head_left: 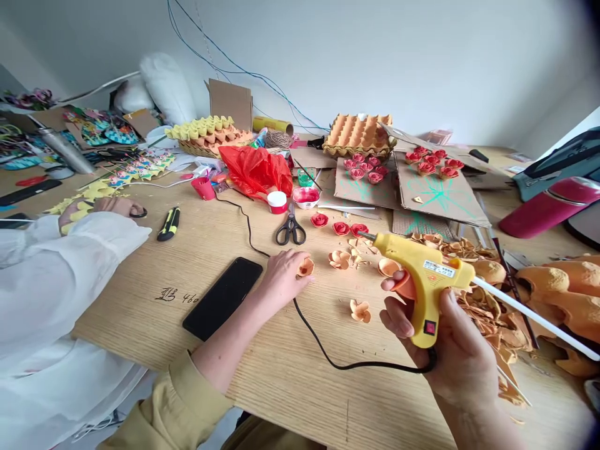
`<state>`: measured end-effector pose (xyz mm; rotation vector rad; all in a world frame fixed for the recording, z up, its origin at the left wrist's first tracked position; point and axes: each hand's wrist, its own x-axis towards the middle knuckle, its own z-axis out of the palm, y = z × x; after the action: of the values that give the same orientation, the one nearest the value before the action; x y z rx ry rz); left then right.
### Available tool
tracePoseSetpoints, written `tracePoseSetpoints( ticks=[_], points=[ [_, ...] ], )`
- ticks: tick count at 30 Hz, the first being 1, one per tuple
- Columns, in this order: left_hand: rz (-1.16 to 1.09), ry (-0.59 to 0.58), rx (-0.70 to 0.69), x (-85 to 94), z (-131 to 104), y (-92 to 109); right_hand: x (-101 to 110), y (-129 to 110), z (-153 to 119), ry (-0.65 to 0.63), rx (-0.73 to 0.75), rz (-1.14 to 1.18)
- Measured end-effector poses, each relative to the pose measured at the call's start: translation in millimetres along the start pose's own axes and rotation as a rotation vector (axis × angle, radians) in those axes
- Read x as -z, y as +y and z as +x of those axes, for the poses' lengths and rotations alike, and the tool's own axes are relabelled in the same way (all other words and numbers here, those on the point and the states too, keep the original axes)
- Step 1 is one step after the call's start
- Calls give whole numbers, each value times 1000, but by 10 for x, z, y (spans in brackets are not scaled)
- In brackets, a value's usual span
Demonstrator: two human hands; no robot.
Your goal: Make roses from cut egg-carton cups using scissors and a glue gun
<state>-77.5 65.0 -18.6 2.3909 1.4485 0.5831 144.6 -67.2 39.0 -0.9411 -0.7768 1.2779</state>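
My right hand (450, 350) is closed round the handle of a yellow glue gun (422, 259), its nozzle pointing left and a white glue stick (529, 312) sticking out behind. My left hand (287, 275) rests near the table's middle, its fingers closed on a small orange carton cup (305, 267). Two petalled orange pieces (339, 259) (360, 310) lie between my hands, and another cup (389, 267) is just beneath the gun. Behind them sit several red-painted roses (319, 220). The gun's black cord (328, 359) curves across the wood towards my left hand.
A black phone (224, 297) lies left of my left forearm. Scissors (290, 230), a red paint bowl (306, 197) and a cutter (169, 224) lie farther back. Orange carton scraps (487, 312) are heaped at the right. Another person's white sleeve (103, 244) reaches in from the left.
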Motion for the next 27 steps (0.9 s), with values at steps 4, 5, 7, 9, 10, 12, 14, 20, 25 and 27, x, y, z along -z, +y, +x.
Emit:
tracePoseSetpoints(
  ticks=[4,5,7,9,10,12,14,20,25,27],
  points=[
    [-129,-21,-67,6,-51,100,45,52,-29,-20,1,9],
    [-162,-41,-94,-8,-73,133,68,64,-38,-20,0,12],
    [-192,-78,-138,-54,-121,197,114,85,-50,-17,0,12],
    [-220,-96,-169,-116,-164,249,156,102,-55,0,0,7],
    [-240,-95,-182,-150,-181,269,173,110,-54,11,-3,9],
    [-272,-83,-205,-211,-202,297,201,128,-48,30,-16,23],
    [-275,-86,-224,-258,-209,312,226,142,-39,34,-35,48],
    [-269,-93,-281,-279,-210,317,283,117,-27,69,-57,94],
    [-210,-4,-376,-203,-240,385,281,79,-36,69,-67,97],
    [-185,5,-448,-194,-267,447,261,71,-43,36,-59,98]
  ],
)
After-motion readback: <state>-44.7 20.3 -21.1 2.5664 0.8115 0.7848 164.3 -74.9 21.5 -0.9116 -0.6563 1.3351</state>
